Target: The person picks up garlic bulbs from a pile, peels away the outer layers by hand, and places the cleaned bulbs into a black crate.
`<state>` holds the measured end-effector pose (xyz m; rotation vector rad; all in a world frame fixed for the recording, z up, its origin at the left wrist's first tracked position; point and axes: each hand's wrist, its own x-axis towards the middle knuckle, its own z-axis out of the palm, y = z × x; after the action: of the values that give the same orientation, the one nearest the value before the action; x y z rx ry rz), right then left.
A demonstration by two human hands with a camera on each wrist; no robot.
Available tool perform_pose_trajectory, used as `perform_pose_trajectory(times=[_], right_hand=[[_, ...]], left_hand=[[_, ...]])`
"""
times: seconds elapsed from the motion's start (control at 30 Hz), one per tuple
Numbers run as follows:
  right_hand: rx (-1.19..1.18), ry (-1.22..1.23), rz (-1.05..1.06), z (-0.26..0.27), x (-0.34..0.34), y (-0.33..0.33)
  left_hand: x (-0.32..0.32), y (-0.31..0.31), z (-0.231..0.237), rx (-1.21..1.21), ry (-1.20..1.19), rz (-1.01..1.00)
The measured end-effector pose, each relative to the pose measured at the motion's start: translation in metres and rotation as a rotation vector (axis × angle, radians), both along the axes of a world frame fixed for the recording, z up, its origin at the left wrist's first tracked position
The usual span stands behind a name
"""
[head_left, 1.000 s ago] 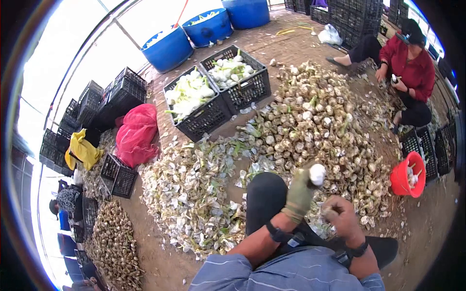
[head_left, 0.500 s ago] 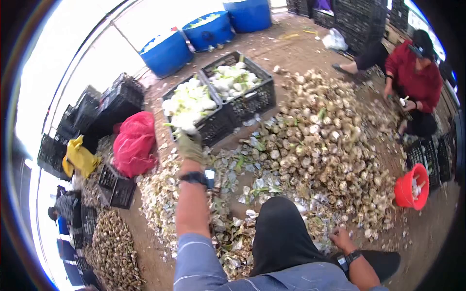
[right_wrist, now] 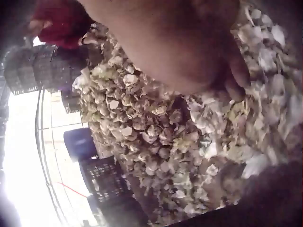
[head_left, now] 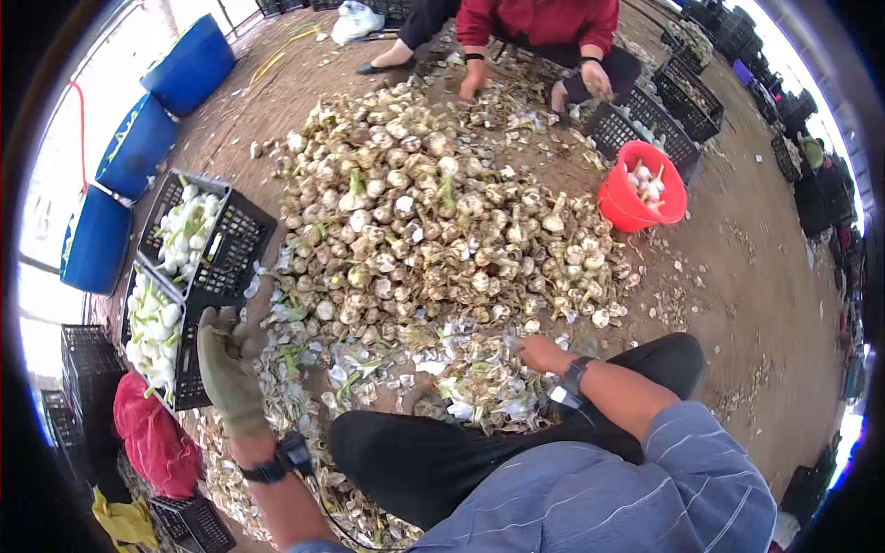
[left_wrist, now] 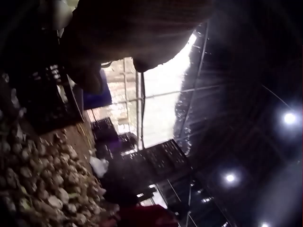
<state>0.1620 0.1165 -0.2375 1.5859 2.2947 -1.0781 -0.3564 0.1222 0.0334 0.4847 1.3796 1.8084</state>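
Observation:
My gloved left hand is beside the near black crate of white garlic, fingers loosely bent, with no bulb visible in it. In the left wrist view this hand is a dark shape across the top. My bare right hand is low over the loose skins, at the near edge of the heap of unpeeled garlic. The right wrist view shows the back of that hand with bent fingertips above skins; whether they hold anything is hidden.
A second crate of garlic adjoins the near one, with blue tubs behind. Across the heap sits a person in red, near a red bucket with bulbs. A pink sack lies at lower left.
The head view has swung right. My left hand carried a white bulb from over my lap to the near crate, let go of it and drew back. My right hand moved lower, toward the skins.

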Motion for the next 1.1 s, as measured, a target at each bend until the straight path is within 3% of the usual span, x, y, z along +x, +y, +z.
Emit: perform_pose_trajectory(times=[0.03,0.07,0.1,0.17,0.23,0.27,0.3,0.37,0.4,0.43,0.5,0.53,0.6,0.7,0.77,0.83,0.9,0.93,1.03,1.07,1.1], right_hand=[[0.063,-0.024,0.054,-0.024,0.013,0.005],[-0.115,0.036,0.013,-0.087,0.042,0.011],[-0.1,-0.274,0.128,-0.039,0.034,0.03],[-0.173,-0.212,-0.094,-0.043,0.048,0.046],[-0.287,-0.298,-0.206,-0.023,0.045,0.066],[-0.346,-0.342,-0.26,-0.018,0.042,0.072],[-0.255,-0.281,-0.275,-0.027,0.043,0.073],[-0.079,-0.166,-0.314,-0.05,0.05,0.07],[-0.051,-0.095,-0.246,-0.065,0.05,0.071],[-0.12,-0.052,-0.291,-0.078,0.049,0.064],[-0.248,0.037,-0.382,-0.043,0.014,0.073],[-0.135,0.101,-0.436,-0.063,0.003,0.063],[-0.285,0.155,-0.836,-0.088,-0.023,0.067],[-0.312,0.16,-1.055,-0.093,-0.047,0.074],[-0.512,0.421,-1.145,-0.083,-0.037,0.079],[-0.684,0.552,-1.093,-0.072,-0.031,0.082],[-0.784,0.762,-0.999,0.017,-0.037,0.093],[-0.698,0.774,-0.912,0.059,-0.047,0.096],[-0.322,0.856,-0.558,0.095,-0.058,0.086],[-0.3,0.941,-0.479,0.126,-0.061,0.081],[-0.123,0.85,-0.415,0.17,-0.064,0.072]], left_hand=[[0.038,0.002,0.016,0.03,0.025,-0.055],[0.078,0.001,0.034,0.03,0.038,-0.088],[0.112,0.001,0.047,0.029,0.052,-0.117],[0.156,-0.002,0.054,-0.028,0.066,-0.201],[0.192,-0.007,0.049,0.037,0.036,-0.361],[0.213,-0.008,0.042,-0.045,0.086,-0.351],[0.228,-0.006,0.032,-0.125,0.139,-0.342],[0.237,0.0,-0.005,-0.172,0.082,-0.389],[0.239,0.003,-0.017,-0.36,0.198,-0.422],[0.24,0.001,-0.024,-0.398,0.17,-0.434],[0.241,0.005,-0.027,-0.462,0.119,-0.454],[0.24,0.004,-0.032,-0.448,0.143,-0.479],[0.243,0.005,-0.043,-0.428,0.233,-0.514],[0.246,0.003,-0.046,-0.438,0.306,-0.556],[0.246,0.002,-0.049,-0.432,0.349,-0.57],[0.248,0.005,-0.045,-0.474,0.314,-0.608],[0.255,0.008,-0.049,-0.44,0.255,-0.624],[0.255,0.007,-0.056,-0.414,0.405,-0.648],[0.268,0.012,-0.049,-0.499,0.237,-0.685],[0.269,0.011,-0.053,-0.451,0.236,-0.708],[0.278,0.013,-0.04,-0.43,-0.033,-0.689]])
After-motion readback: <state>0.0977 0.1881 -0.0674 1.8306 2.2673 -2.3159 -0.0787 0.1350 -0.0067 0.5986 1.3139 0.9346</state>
